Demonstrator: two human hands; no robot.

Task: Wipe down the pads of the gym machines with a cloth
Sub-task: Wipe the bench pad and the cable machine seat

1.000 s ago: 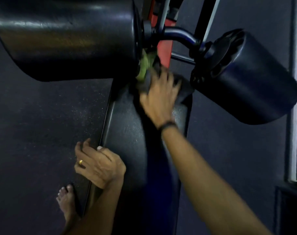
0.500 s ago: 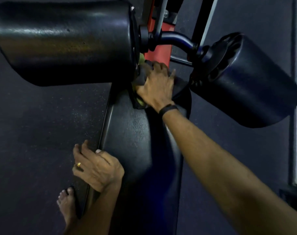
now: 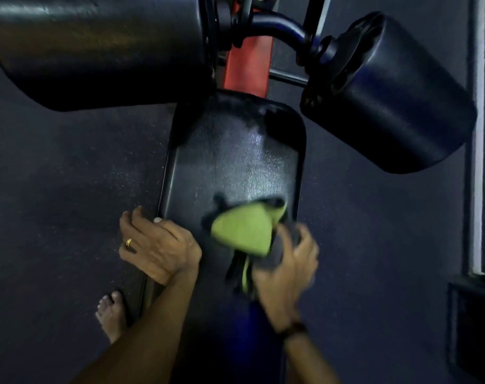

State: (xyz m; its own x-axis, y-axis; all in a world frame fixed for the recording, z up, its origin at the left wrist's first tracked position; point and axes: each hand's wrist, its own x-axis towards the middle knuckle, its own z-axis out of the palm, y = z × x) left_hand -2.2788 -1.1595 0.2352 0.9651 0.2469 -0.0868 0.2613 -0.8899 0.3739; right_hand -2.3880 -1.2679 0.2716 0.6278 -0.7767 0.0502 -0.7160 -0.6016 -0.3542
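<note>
A long black bench pad [image 3: 230,162] runs away from me, with a wet sheen on its far half. My right hand [image 3: 287,268] grips a green and black cloth [image 3: 242,232] over the pad's near right part; hand and cloth are blurred. My left hand [image 3: 155,245], with a gold ring, grips the pad's left edge, fingers curled over the rim. Two black roller pads hang above the bench's far end: a large one [image 3: 97,48] at the left and another [image 3: 388,98] at the right.
A red frame post [image 3: 247,70] and a dark curved bar [image 3: 274,26] join the rollers at the bench's far end. Dark rubber floor [image 3: 69,176] lies on both sides. My bare foot in a sandal [image 3: 112,314] stands left of the bench. A pale upright post [image 3: 478,134] rises at the right.
My right hand has pulled the cloth from the bench's far end, under the rollers, back toward me along the pad. The left hand has stayed on the pad's edge.
</note>
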